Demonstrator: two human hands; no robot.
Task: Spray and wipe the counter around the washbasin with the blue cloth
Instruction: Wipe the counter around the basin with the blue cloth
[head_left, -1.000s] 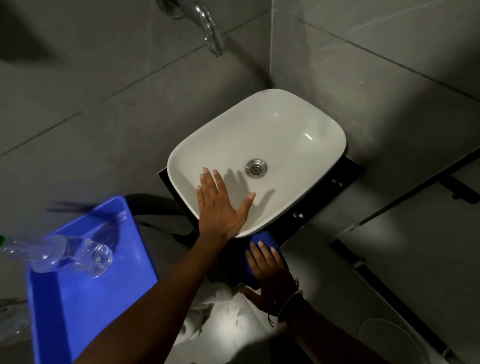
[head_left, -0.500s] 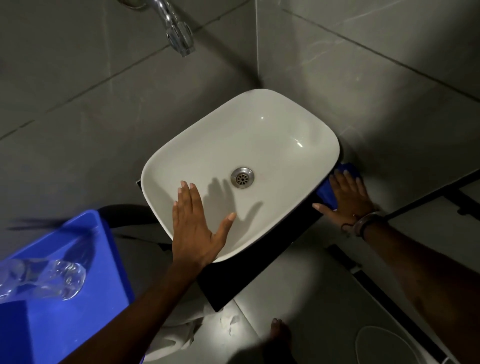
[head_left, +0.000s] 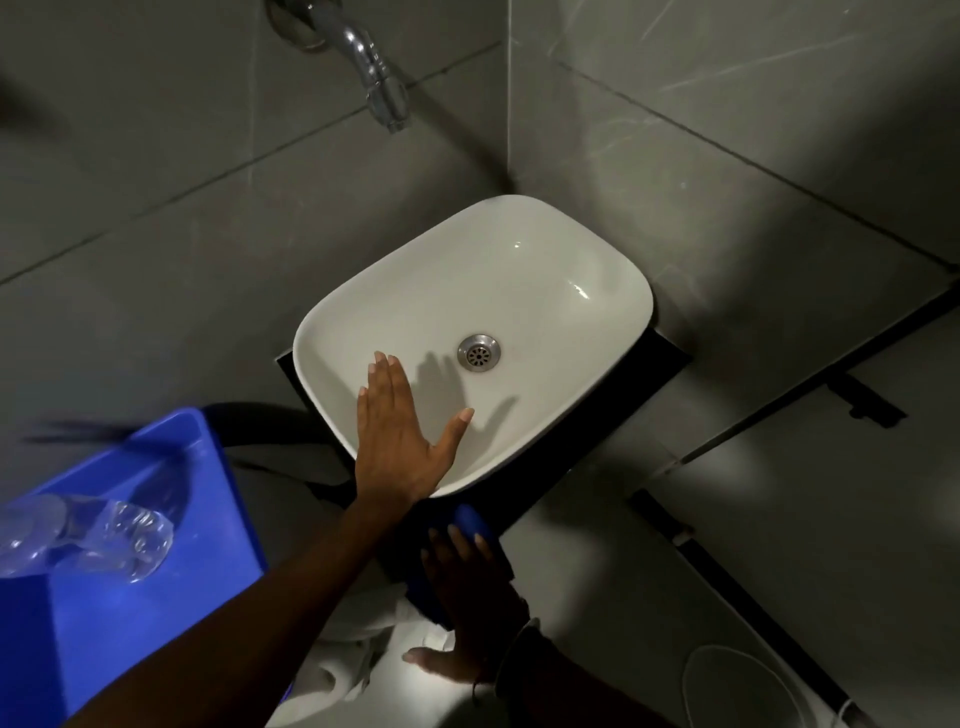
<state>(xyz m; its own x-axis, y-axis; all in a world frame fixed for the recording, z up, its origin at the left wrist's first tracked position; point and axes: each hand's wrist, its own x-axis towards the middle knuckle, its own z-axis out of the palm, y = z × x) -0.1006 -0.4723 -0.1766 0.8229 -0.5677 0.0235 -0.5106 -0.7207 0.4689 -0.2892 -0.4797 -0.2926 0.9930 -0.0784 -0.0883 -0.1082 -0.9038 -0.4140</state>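
Right hand (head_left: 470, 597) slid the blue cloth (head_left: 467, 525) back to the counter's (head_left: 597, 441) front, pressing flat; left hand (head_left: 400, 441) open on washbasin (head_left: 519, 275)

No readable text, label, brand, number or sign anywhere in view.
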